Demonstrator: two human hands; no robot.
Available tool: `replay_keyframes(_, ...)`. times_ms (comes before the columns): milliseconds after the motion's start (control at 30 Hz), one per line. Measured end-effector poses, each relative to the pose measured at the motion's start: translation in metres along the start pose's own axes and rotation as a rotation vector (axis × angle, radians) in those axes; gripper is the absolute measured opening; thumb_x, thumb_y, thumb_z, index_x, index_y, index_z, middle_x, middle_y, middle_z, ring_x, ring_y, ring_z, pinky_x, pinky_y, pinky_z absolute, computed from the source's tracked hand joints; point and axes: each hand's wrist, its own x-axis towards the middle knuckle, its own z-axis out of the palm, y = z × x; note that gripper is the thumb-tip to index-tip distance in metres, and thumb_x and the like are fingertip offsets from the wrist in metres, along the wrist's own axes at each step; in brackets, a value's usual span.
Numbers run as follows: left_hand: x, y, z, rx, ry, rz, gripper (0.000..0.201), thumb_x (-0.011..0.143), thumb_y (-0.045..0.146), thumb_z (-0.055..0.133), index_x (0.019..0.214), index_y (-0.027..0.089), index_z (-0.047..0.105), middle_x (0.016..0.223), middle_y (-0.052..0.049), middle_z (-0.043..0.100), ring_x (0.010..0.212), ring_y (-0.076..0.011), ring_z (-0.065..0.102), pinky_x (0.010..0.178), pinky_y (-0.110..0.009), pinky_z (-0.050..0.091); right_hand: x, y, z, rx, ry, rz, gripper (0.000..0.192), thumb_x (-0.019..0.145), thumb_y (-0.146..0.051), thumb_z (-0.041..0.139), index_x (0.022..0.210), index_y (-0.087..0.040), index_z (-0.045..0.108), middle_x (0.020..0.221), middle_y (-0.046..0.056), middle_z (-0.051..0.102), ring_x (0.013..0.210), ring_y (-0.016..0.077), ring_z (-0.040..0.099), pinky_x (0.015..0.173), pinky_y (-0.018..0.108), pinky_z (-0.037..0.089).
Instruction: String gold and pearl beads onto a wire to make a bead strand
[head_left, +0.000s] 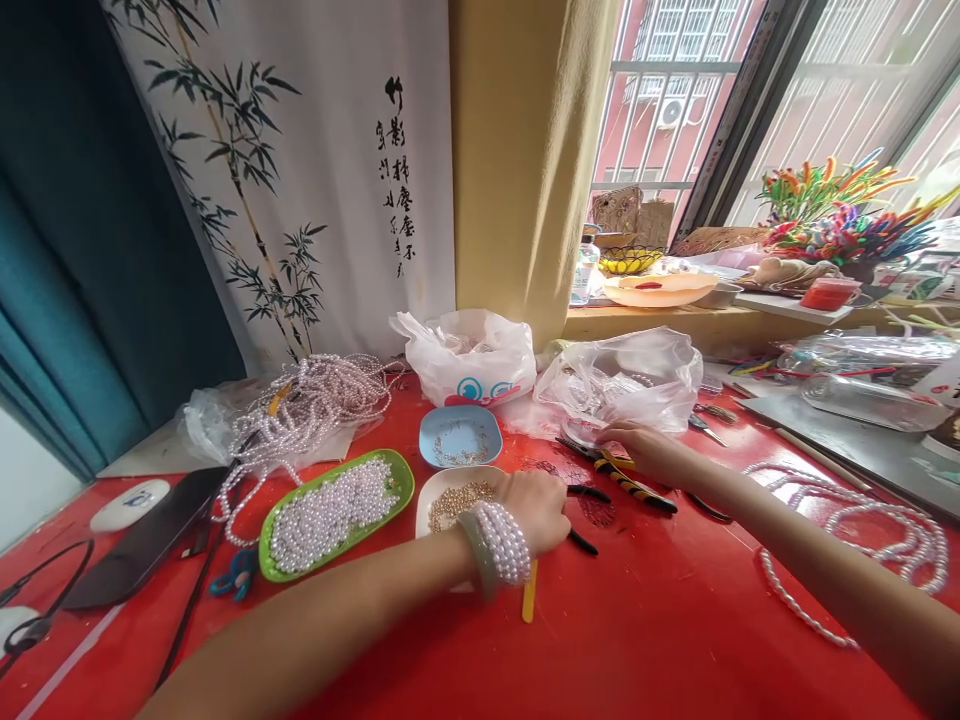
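My left hand is closed, knuckles up, beside a white dish of gold beads; what its fingers hold, if anything, is hidden. On that wrist are a pearl bracelet and a green bangle. My right hand reaches forward, its fingers drawn together at the rim of a clear round piece; the grip is too small to make out. Yellow-and-black pliers lie just below the right hand. Black handles show past the left hand, and a yellow stick lies below it.
A green tray of white pearl beads and a blue dish stand left of my hands. Pearl strands are heaped at left; others lie at right. Plastic bags line the back of the red table.
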Motion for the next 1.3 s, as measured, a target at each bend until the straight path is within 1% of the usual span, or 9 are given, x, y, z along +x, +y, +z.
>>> replay_keyframes(133, 0.008, -0.007, 0.003, -0.056, 0.005, -0.053, 0.023, 0.064, 0.020, 0.048, 0.079, 0.018, 0.065, 0.079, -0.008, 0.066, 0.075, -0.0233, 0.060, 0.062, -0.031, 0.045, -0.002, 0.009, -0.006, -0.053, 0.011, 0.023, 0.045, 0.063, 0.003, 0.034, 0.090, -0.017, 0.064, 0.100, 0.008, 0.062, 0.093, 0.0195, 0.056, 0.080, 0.029, 0.042)
replay_keyframes(233, 0.015, -0.010, 0.006, -0.096, 0.012, -0.064, 0.023, 0.064, 0.021, 0.047, 0.078, 0.019, 0.065, 0.079, -0.007, 0.066, 0.074, -0.0221, 0.060, 0.062, -0.030, 0.044, 0.001, 0.000, -0.005, -0.087, 0.047, 0.063, 0.044, 0.066, 0.002, 0.034, 0.094, -0.016, 0.063, 0.098, 0.010, 0.062, 0.091, 0.0214, 0.057, 0.077, 0.031, 0.043)
replay_keyframes(400, 0.019, -0.016, 0.006, -0.134, 0.028, -0.068, 0.022, 0.064, 0.020, 0.048, 0.076, 0.021, 0.066, 0.078, -0.005, 0.067, 0.074, -0.0202, 0.060, 0.062, -0.028, 0.043, 0.003, -0.019, 0.006, -0.091, 0.050, 0.064, 0.036, 0.072, -0.006, 0.038, 0.095, -0.019, 0.062, 0.094, 0.008, 0.064, 0.082, 0.0203, 0.060, 0.069, 0.028, 0.045)
replay_keyframes(533, 0.019, -0.028, 0.001, -0.144, 0.050, -0.102, 0.019, 0.064, 0.026, 0.050, 0.074, 0.023, 0.066, 0.078, -0.004, 0.067, 0.075, -0.0209, 0.059, 0.063, -0.029, 0.042, -0.001, -0.008, 0.005, -0.077, 0.040, 0.054, 0.028, 0.071, -0.010, 0.043, 0.087, -0.020, 0.063, 0.082, 0.004, 0.067, 0.073, 0.0177, 0.061, 0.064, 0.026, 0.046)
replay_keyframes(633, 0.019, -0.036, -0.003, -0.155, 0.057, -0.136, 0.019, 0.063, 0.026, 0.051, 0.075, 0.024, 0.066, 0.080, -0.004, 0.067, 0.075, -0.0209, 0.059, 0.063, -0.028, 0.042, -0.003, 0.003, 0.001, -0.077, 0.063, 0.042, 0.030, 0.070, -0.006, 0.040, 0.081, -0.020, 0.065, 0.088, 0.004, 0.067, 0.085, 0.0198, 0.058, 0.075, 0.029, 0.045)
replay_keyframes(733, 0.019, -0.040, -0.005, -0.171, 0.053, -0.150, 0.019, 0.063, 0.026, 0.052, 0.075, 0.024, 0.066, 0.079, -0.003, 0.067, 0.075, -0.0202, 0.059, 0.063, -0.027, 0.041, -0.001, 0.003, 0.000, -0.077, 0.112, 0.058, 0.036, 0.072, -0.004, 0.035, 0.082, -0.019, 0.066, 0.097, 0.006, 0.064, 0.096, 0.0218, 0.054, 0.082, 0.033, 0.042)
replay_keyframes(933, 0.017, -0.040, -0.006, -0.200, 0.052, -0.157, 0.017, 0.063, 0.031, 0.054, 0.074, 0.025, 0.065, 0.075, -0.002, 0.067, 0.072, -0.0191, 0.059, 0.061, -0.027, 0.041, 0.008, -0.001, -0.001, -0.062, 0.185, 0.156, 0.033, 0.076, -0.009, 0.034, 0.091, -0.016, 0.063, 0.092, 0.009, 0.065, 0.082, 0.0198, 0.060, 0.072, 0.030, 0.046)
replay_keyframes(1100, 0.017, -0.046, -0.009, -0.212, 0.081, -0.177, 0.016, 0.063, 0.032, 0.056, 0.073, 0.024, 0.064, 0.075, -0.002, 0.066, 0.072, -0.0189, 0.059, 0.060, -0.026, 0.041, 0.002, 0.008, -0.004, -0.067, 0.174, 0.203, 0.030, 0.076, -0.011, 0.036, 0.084, -0.018, 0.064, 0.084, 0.008, 0.067, 0.076, 0.0195, 0.062, 0.067, 0.028, 0.047)
replay_keyframes(1300, 0.015, -0.056, -0.019, -0.231, 0.140, -0.200, 0.015, 0.062, 0.028, 0.055, 0.072, 0.022, 0.064, 0.076, -0.002, 0.066, 0.072, -0.0173, 0.058, 0.058, -0.025, 0.040, -0.001, -0.012, -0.005, -0.045, 0.135, 0.146, 0.032, 0.078, -0.012, 0.034, 0.092, -0.018, 0.063, 0.091, 0.008, 0.065, 0.079, 0.0188, 0.061, 0.069, 0.027, 0.045)
